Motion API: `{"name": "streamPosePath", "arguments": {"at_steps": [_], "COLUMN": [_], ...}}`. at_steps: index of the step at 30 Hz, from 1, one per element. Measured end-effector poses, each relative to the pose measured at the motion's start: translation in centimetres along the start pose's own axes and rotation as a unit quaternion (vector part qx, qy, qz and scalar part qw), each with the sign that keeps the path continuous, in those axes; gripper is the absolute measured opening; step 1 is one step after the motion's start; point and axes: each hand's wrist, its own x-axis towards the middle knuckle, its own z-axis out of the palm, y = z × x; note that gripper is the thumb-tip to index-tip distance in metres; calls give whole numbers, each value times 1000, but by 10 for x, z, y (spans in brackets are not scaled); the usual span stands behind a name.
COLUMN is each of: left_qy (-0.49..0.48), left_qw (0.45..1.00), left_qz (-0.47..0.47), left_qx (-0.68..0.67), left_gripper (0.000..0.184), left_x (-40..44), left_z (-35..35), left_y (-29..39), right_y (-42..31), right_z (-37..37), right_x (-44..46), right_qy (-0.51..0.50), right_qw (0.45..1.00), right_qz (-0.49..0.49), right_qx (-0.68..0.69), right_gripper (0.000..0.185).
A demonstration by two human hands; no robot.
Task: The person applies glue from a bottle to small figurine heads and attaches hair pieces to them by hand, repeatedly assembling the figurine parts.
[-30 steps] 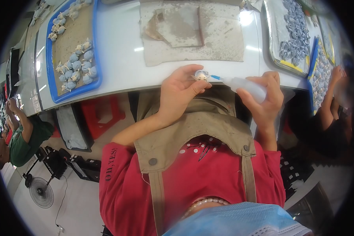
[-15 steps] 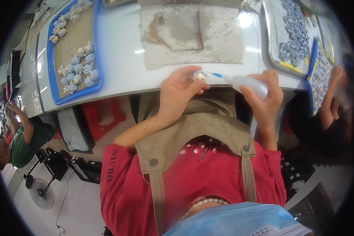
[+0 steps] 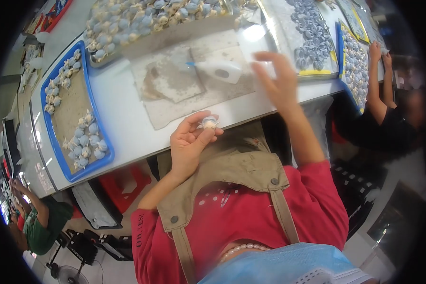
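So, we see the L hand near the mid. of the pic, w/ its thumb & fingers pinching a little doll head. The doll head is close to the table edge, just below the pale mat. Up & to the right, we see the R hand, a bit blurry, w/ thumb & fingers spread apart. Just beside it, w/ a small gap btwn, a white bottle lies on the pale mat, upper mid., its blue tip pointing to the pic's left side.

At the left we see a blue tray w/ more small heads in 2 bunches. A big pile of heads is at the top, & lots of gray-blue bits sit upper right. Far right, we spot a co-worker's hands, near another tray w/ a blue edge.
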Motion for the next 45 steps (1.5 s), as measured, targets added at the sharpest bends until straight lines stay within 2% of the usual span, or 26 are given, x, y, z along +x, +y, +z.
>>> {"name": "streamPosePath", "arguments": {"at_steps": [4, 6, 9, 13, 14, 15, 16, 18, 20, 22, 24, 26, 27, 28, 30, 31, 33, 34, 36, 42, 43, 44, 45], "left_qy": [11, 11, 1, 6, 14, 22, 22, 25, 29, 33, 40, 37, 34, 34, 16, 16, 3, 3, -1, -11, -12, -15, -10], "left_qw": [1000, 1000, 999, 999, 999, 999, 999, 999, 998, 998, 998, 998, 998, 998, 999, 999, 998, 998, 998, 998, 998, 998, 998], "left_qz": [-10, -15, -22, -16, -14, -13, -9, -10, -8, -9, -8, -8, -9, -14, -20, -23, -31, -32, -40, -37, -34, -33, -32], "left_qx": [5, 20, 25, 37, 39, 40, 41, 46, 47, 45, 42, 42, 43, 41, 45, 44, 47, 46, 48, 56, 49, 49, 48], "left_gripper": [33, 32, 33, 33, 33, 32, 32, 32, 32, 32, 32, 32, 32, 32, 32, 32, 34, 34, 35, 34, 34, 34, 34], "left_x": [3, 4, 5, 4, 4, 5, 5, 3, 2, 0, 2, 5, 6, 7, 11, 12, 14, 14, 14, 8, 7, 8, 7], "left_z": [5, 11, 20, 31, 32, 33, 35, 37, 38, 39, 39, 39, 39, 39, 39, 39, 38, 38, 37, 38, 39, 40, 40], "left_y": [-4, -8, -12, -13, -13, -14, -14, -15, -14, -13, -13, -12, -13, -13, -12, -12, -12, -13, -13, -14, -13, -11, -11], "right_y": [69, 126, 194, 167, 134, 116, 122, 155, 194, 242, 254, 236, 195, 176, 151, 133, 101, 92, 80, 91, 90, 88, 81], "right_z": [-78, -100, -93, -75, -78, -83, -88, -96, -97, -91, -85, -78, -85, -90, -97, -100, -102, -98, -87, -68, -67, -70, -72], "right_x": [1, 11, 26, 41, 45, 50, 61, 91, 112, 125, 125, 110, 104, 95, 78, 66, 44, 37, 28, 17, 16, 14, 10], "right_qy": [75, 90, 93, 64, -19, -104, -102, -7, 75, 60, 43, 2, -64, -66, 22, 20, -107, -108, -160, -169, -115, -113, -85], "right_qw": [978, 952, 955, 973, 988, 979, 980, 969, 959, 956, 950, 983, 980, 979, 993, 993, 991, 991, 963, 957, 968, 968, 989], "right_qz": [105, 59, 59, 27, 103, 175, 172, 237, 240, 225, 208, 92, 189, 193, -28, -26, 81, 82, -158, -118, -133, -132, -56], "right_qx": [-167, -286, -274, -221, -111, 2, 4, -77, -127, -178, -230, -161, 22, 20, -109, -110, -22, -22, -146, -205, -179, -181, -107], "right_gripper": [23, 27, 30, 32, 30, 29, 29, 30, 32, 31, 31, 29, 29, 29, 26, 26, 25, 25, 25, 23, 23, 23, 23]}}
